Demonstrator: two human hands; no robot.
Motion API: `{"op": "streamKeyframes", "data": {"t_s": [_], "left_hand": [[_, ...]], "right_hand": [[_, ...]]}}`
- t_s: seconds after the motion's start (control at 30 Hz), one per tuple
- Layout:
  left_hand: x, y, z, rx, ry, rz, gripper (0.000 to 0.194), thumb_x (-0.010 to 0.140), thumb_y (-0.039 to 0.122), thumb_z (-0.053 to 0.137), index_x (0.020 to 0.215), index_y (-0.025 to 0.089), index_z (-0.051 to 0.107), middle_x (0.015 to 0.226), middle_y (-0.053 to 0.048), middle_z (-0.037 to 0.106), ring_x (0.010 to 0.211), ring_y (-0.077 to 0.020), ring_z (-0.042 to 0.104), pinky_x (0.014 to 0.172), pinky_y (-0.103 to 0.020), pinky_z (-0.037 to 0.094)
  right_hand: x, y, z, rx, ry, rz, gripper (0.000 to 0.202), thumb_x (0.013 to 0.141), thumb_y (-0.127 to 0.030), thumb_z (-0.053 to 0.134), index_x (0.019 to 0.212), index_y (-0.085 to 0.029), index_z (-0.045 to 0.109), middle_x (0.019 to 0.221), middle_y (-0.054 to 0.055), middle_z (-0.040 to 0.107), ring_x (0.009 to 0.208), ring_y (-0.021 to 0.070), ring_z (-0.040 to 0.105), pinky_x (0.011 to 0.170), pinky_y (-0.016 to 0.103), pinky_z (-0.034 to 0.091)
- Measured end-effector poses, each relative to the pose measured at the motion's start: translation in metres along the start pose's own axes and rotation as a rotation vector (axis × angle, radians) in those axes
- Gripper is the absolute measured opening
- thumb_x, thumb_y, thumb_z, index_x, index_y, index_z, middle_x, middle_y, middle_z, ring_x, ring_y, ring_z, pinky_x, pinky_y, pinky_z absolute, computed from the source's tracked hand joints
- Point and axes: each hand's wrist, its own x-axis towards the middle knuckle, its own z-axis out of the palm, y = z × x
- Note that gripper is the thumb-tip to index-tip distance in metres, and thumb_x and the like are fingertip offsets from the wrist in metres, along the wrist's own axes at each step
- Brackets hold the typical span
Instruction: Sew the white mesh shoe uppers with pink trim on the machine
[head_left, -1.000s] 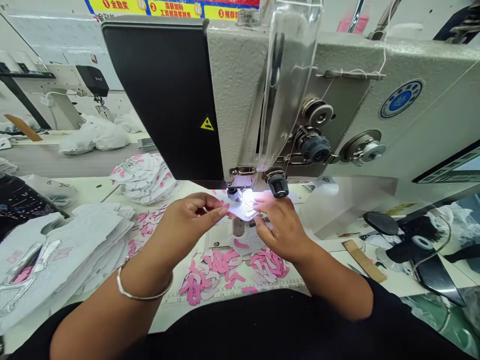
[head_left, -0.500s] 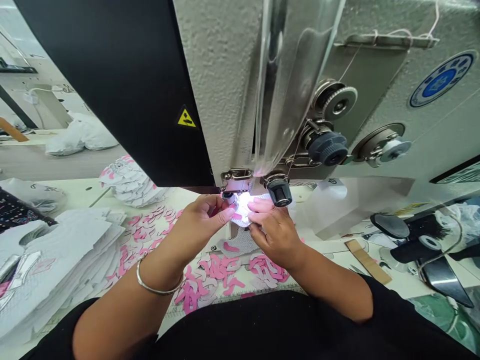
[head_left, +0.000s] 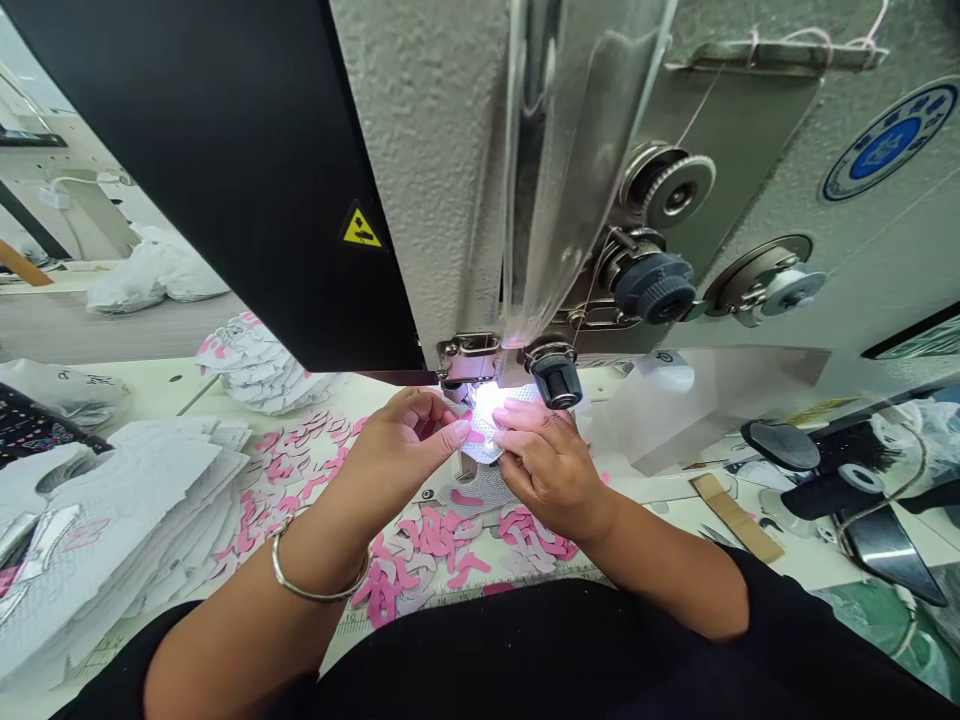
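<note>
A white fabric piece with a pink patch (head_left: 482, 447) lies under the needle area of a sewing machine (head_left: 442, 150), in bright lamp light. My left hand (head_left: 420, 430) pinches its left edge between thumb and fingers. From the right, my right hand (head_left: 546, 455) grips the same piece with bent fingers. The machine head hides the needle's upper part, and glare washes out the middle of the fabric. Just below the hands, a pink curved cutout (head_left: 466, 497) lies on a light mesh piece.
Loose pink and white cutouts (head_left: 442, 535) cover the table in front. Stacks of white cut panels (head_left: 150, 500) stand at left, with another pile (head_left: 262, 370) behind. At right are a wooden strip (head_left: 735, 518), a black thread spool (head_left: 832, 500) and a translucent guard (head_left: 675, 410).
The fabric piece has shifted slightly down, towards me, and its lower edge shows more. Both hands keep their hold on it. The camera view has moved a little.
</note>
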Motion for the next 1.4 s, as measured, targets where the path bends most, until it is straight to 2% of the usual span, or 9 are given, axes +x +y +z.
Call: {"op": "streamKeyframes", "data": {"t_s": [0.17,0.43,0.6,0.9,1.03,1.13,1.2,1.3,1.4], "left_hand": [[-0.001,0.001,0.000,0.047,0.013,0.004,0.023,0.079,0.041,0.071,0.076,0.021,0.061,0.075,-0.001,0.060,0.059,-0.0127,0.048,0.052,-0.026,0.039],[0.000,-0.001,-0.001,0.059,0.011,0.045,0.023,0.080,0.042,0.070,0.077,0.021,0.061,0.082,-0.002,0.061,0.063,-0.0134,0.050,0.056,-0.027,0.042],[-0.001,0.003,0.000,0.050,0.004,0.007,0.024,0.080,0.043,0.070,0.076,0.021,0.061,0.070,0.000,0.056,0.056,-0.0127,0.047,0.052,-0.026,0.038],[-0.001,-0.005,0.004,-0.220,-0.078,-0.115,0.028,0.078,0.048,0.071,0.083,0.021,0.063,0.067,0.002,0.053,0.053,-0.0106,0.042,0.050,-0.025,0.035],[-0.001,-0.005,0.008,-0.238,-0.031,-0.121,0.030,0.075,0.045,0.074,0.081,0.021,0.059,0.070,0.002,0.055,0.053,-0.0095,0.040,0.048,-0.023,0.032],[-0.001,-0.005,0.011,-0.322,0.025,-0.115,0.037,0.070,0.040,0.079,0.095,0.023,0.059,0.081,0.002,0.061,0.064,-0.0117,0.052,0.054,-0.023,0.040],[0.000,-0.005,0.011,-0.393,-0.019,-0.147,0.038,0.070,0.038,0.079,0.098,0.022,0.060,0.083,0.001,0.062,0.071,-0.0136,0.058,0.060,-0.023,0.046],[0.002,-0.003,0.011,-0.443,-0.167,-0.239,0.027,0.074,0.036,0.077,0.090,0.019,0.064,0.076,0.001,0.062,0.065,-0.0123,0.057,0.056,-0.022,0.046],[0.005,0.000,0.012,-0.560,-0.214,-0.304,0.025,0.072,0.032,0.078,0.088,0.018,0.065,0.074,0.000,0.063,0.063,-0.0137,0.060,0.055,-0.024,0.047]], "right_hand": [[0.000,0.000,-0.002,-0.017,0.005,-0.018,0.034,0.084,-0.004,0.060,0.112,-0.024,0.059,0.114,0.009,0.070,0.116,0.0240,0.064,0.100,0.046,0.050],[0.002,-0.001,-0.004,-0.048,0.017,-0.052,0.037,0.085,-0.006,0.060,0.112,-0.029,0.064,0.111,0.006,0.068,0.114,0.0234,0.064,0.092,0.043,0.052],[0.002,-0.002,-0.003,-0.061,-0.006,-0.031,0.038,0.085,-0.005,0.059,0.115,-0.029,0.064,0.112,0.007,0.068,0.115,0.0236,0.063,0.094,0.043,0.051],[0.002,-0.003,-0.005,-0.059,-0.053,-0.002,0.036,0.085,-0.005,0.057,0.112,-0.027,0.064,0.114,0.007,0.068,0.116,0.0237,0.062,0.094,0.043,0.049],[0.002,-0.002,-0.006,-0.041,-0.060,0.004,0.033,0.084,-0.005,0.057,0.109,-0.026,0.065,0.115,0.007,0.067,0.116,0.0234,0.062,0.095,0.043,0.048],[0.002,-0.002,-0.007,-0.034,-0.060,0.002,0.032,0.084,-0.004,0.058,0.107,-0.025,0.065,0.113,0.007,0.068,0.115,0.0224,0.062,0.097,0.042,0.046],[0.003,-0.001,-0.009,-0.017,-0.058,0.003,0.032,0.083,-0.003,0.058,0.105,-0.024,0.066,0.112,0.006,0.068,0.114,0.0216,0.063,0.098,0.041,0.045],[0.006,0.001,-0.012,0.045,-0.057,0.012,0.030,0.083,-0.003,0.056,0.101,-0.024,0.066,0.110,0.005,0.069,0.111,0.0214,0.064,0.098,0.042,0.046],[0.015,0.006,-0.018,0.116,-0.103,0.047,0.031,0.081,-0.002,0.053,0.098,-0.025,0.068,0.104,0.004,0.069,0.108,0.0231,0.065,0.096,0.045,0.048]]}}
